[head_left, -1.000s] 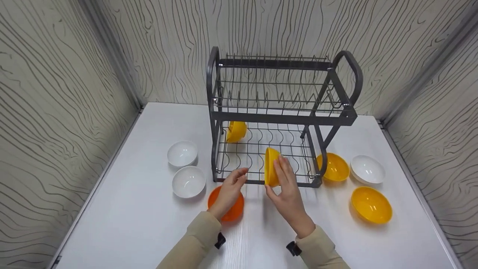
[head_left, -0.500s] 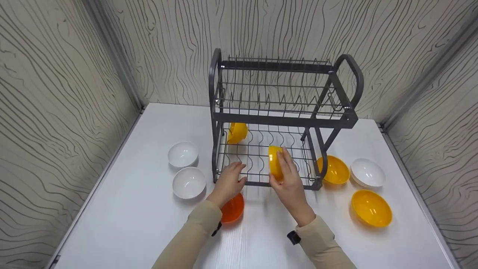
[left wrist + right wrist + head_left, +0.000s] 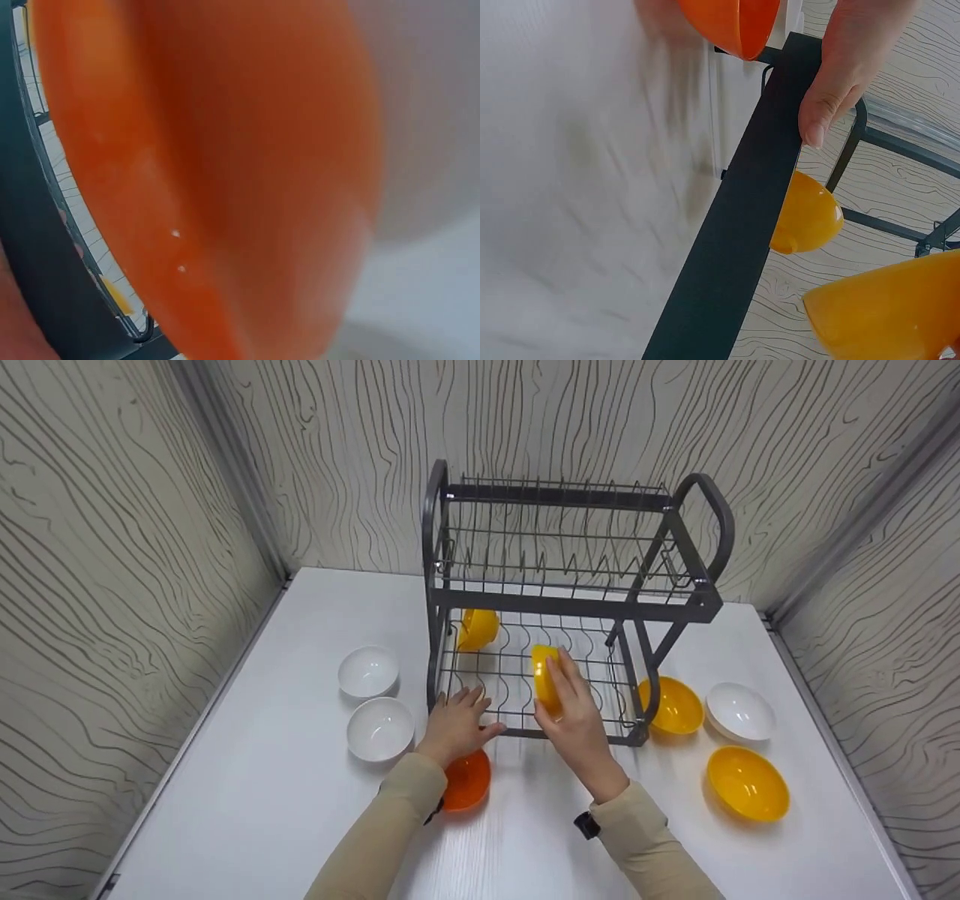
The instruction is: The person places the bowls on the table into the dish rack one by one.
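Observation:
My right hand [image 3: 577,727] holds a yellow bowl [image 3: 546,682] tipped on its side, thumb at the near end and fingers along its outer side. The bowl stands over the lower tier of a dark two-tier dish rack [image 3: 574,604]. My left hand [image 3: 456,726] rests on the rack's front rail [image 3: 739,202], its fingers spread and its thumb on the rail in the right wrist view. Another yellow bowl [image 3: 478,630] sits tilted at the back left of the lower tier. Partly under my left wrist is an orange bowl [image 3: 469,784], which fills much of the left wrist view.
Two white bowls, one farther [image 3: 368,672] and one nearer [image 3: 380,729], stand left of the rack. To its right are a yellow bowl [image 3: 675,706], a white bowl [image 3: 741,712] and a larger-looking yellow bowl [image 3: 748,784]. Patterned panels [image 3: 360,472] enclose the white table [image 3: 255,780].
My left hand has moved forward from above the orange bowl onto the rack's front rail, fingers spreading. My right hand has carried the yellow bowl slightly farther in over the lower tier.

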Demonstrator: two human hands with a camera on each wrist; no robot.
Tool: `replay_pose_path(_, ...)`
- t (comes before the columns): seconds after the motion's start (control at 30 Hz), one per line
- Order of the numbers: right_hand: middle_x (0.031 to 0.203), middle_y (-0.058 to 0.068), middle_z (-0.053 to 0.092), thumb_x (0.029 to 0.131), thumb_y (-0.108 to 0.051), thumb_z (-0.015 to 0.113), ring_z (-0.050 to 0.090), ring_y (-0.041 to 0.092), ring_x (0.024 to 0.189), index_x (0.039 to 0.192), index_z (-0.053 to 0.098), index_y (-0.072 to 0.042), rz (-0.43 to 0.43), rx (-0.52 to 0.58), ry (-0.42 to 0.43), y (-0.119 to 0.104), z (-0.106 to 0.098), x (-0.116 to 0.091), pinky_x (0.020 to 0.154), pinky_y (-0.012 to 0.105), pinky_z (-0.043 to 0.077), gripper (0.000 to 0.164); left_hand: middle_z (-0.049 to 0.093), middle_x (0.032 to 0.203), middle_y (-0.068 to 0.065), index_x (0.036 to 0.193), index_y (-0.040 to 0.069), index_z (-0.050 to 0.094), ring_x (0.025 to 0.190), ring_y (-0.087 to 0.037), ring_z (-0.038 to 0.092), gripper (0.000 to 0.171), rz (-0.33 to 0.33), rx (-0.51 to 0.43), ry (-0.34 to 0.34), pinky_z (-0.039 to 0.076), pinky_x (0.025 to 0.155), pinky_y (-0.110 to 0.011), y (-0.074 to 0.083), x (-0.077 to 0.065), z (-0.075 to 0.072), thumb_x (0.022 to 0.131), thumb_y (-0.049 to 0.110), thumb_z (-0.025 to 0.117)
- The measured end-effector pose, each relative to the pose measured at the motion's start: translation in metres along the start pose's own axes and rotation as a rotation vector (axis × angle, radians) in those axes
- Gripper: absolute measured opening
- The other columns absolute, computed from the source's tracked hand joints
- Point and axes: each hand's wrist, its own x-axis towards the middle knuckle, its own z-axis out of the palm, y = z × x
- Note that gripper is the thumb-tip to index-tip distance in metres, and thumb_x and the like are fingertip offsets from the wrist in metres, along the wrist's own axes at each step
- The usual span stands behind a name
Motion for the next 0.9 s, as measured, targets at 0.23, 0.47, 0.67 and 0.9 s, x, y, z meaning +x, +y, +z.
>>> replay_pose_path(0.23,0.14,0.02,0.042,0.074,-0.001,0.07,0.049,0.032,0.121,0.129,0.051,-0.001,-0.045,-0.011,0.008,0.004,0.005,0.012,0.093,0.037,0.05,0.059,0.041,0.146,0.004,0.135,0.025,0.049,0.137,-0.021,0.034,0.066,-0.01,0.005,-0.012,0.017,0.115,-0.053,-0.001,0.002,0.002,0.085,0.068,0.038)
replay_pose_path(0.47,0.139,0.019,0.045,0.073,-0.002,0.071,0.048,0.033,0.123,0.123,0.057,-0.001,-0.082,-0.016,0.014,0.008,0.011,0.018,0.095,0.037,0.049,0.052,0.047,0.141,0.002,0.133,0.024,0.051,0.134,-0.022,0.038,0.065,-0.017,-0.003,0.004,0.019,0.115,-0.054,0.001,0.003,0.002,0.085,0.067,0.04)
replay_pose_path(0.67,0.135,0.017,0.05,0.074,-0.004,0.071,0.046,0.033,0.125,0.121,0.058,-0.001,-0.099,-0.034,0.001,0.01,0.014,0.018,0.101,0.036,0.044,0.049,0.049,0.14,0.002,0.132,0.024,0.051,0.134,-0.022,0.04,0.064,-0.022,-0.001,0.009,0.019,0.115,-0.053,0.0,0.003,0.003,0.085,0.067,0.04)
replay_pose_path(0.9,0.133,0.015,0.053,0.074,-0.004,0.069,0.048,0.032,0.124,0.12,0.059,0.0,-0.086,-0.042,-0.032,0.016,0.017,0.019,0.101,0.041,0.044,0.047,0.049,0.14,0.003,0.132,0.026,0.052,0.134,-0.022,0.04,0.065,-0.039,-0.013,0.003,0.018,0.115,-0.053,0.0,0.004,0.004,0.084,0.068,0.04)
